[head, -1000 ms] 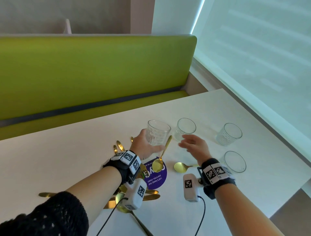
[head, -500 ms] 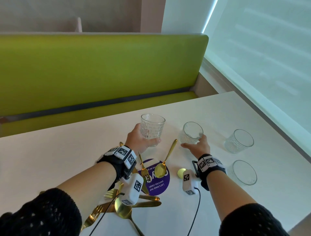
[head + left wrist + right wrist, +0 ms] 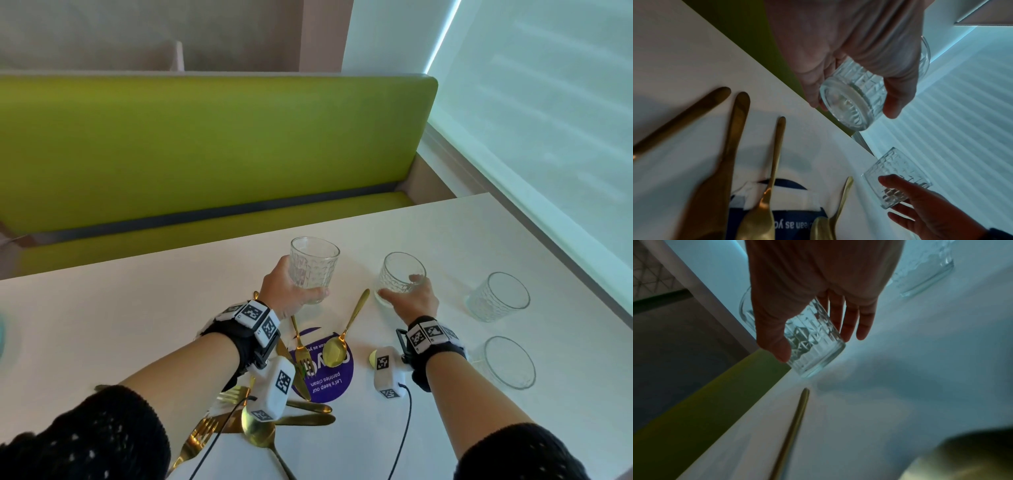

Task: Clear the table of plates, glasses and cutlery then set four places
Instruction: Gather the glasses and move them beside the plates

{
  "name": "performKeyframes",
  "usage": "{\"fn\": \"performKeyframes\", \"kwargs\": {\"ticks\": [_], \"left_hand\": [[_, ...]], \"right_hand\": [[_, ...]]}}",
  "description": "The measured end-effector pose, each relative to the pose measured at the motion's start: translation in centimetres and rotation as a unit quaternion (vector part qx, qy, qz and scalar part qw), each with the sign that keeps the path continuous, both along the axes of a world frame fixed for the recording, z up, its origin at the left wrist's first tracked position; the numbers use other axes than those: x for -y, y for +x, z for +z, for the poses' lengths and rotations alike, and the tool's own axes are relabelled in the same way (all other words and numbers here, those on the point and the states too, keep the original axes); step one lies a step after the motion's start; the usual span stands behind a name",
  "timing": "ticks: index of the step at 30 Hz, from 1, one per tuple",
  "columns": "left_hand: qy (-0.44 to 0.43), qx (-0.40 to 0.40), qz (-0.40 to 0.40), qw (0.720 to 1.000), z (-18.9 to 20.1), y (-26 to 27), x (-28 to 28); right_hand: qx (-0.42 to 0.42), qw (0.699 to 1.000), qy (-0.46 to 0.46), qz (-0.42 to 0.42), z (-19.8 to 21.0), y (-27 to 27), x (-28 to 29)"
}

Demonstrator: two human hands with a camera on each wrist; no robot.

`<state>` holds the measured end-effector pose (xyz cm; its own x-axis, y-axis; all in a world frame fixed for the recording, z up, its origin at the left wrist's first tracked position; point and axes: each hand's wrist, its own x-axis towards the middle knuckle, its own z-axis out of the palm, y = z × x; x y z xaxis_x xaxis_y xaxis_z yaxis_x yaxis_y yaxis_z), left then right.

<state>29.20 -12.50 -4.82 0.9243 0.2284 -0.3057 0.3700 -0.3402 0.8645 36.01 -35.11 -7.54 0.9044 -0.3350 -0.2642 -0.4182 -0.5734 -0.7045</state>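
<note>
My left hand (image 3: pixel 286 291) grips a clear patterned glass (image 3: pixel 313 270) by its lower half and holds it upright above the white table (image 3: pixel 102 325); the left wrist view shows its base (image 3: pixel 846 105) clear of the surface. My right hand (image 3: pixel 411 301) wraps a second, slightly tilted glass (image 3: pixel 399 277), thumb on its left and fingers round its far side (image 3: pixel 812 344). Two more glasses (image 3: pixel 498 296) (image 3: pixel 509 361) stand to the right. Gold cutlery lies below my hands: a spoon (image 3: pixel 342 339), a fork (image 3: pixel 301 346) and a loose heap (image 3: pixel 274 418).
A round purple sticker (image 3: pixel 329 377) lies under the spoon and fork. A green bench (image 3: pixel 205 154) runs along the table's far edge. A window with a pale blind (image 3: pixel 531 120) borders the right side. The table's left half is bare white surface.
My right hand reached forward and closed round the second glass. My left hand kept its glass and carried it a little farther from me. The head view has tilted down.
</note>
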Motion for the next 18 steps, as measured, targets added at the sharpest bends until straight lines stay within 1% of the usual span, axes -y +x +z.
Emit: {"fn": "performKeyframes", "kwargs": {"ticks": [4, 8, 12, 15, 18], "left_hand": [[-0.016, 0.001, 0.012, 1.0, 0.6, -1.7, -0.9], [-0.029, 0.01, 0.026, 0.999, 1.2, -4.7, -2.1], [-0.031, 0.009, 0.018, 0.999, 1.0, -8.8, -4.2], [-0.023, 0.004, 0.015, 1.0, 0.4, -12.6, -6.5], [-0.018, 0.0, 0.026, 1.0, 0.6, -17.1, -9.4]], "right_hand": [[0.026, 0.999, 0.016, 0.022, 2.5, -1.2, -0.1], [0.056, 0.996, 0.067, 0.028, 4.5, -3.8, -1.8], [0.051, 0.99, 0.123, 0.044, 5.4, -8.3, -5.0], [0.031, 0.987, 0.134, 0.08, 5.1, -12.7, -8.1], [0.014, 0.986, 0.117, 0.116, 4.4, -17.1, -11.7]]}}
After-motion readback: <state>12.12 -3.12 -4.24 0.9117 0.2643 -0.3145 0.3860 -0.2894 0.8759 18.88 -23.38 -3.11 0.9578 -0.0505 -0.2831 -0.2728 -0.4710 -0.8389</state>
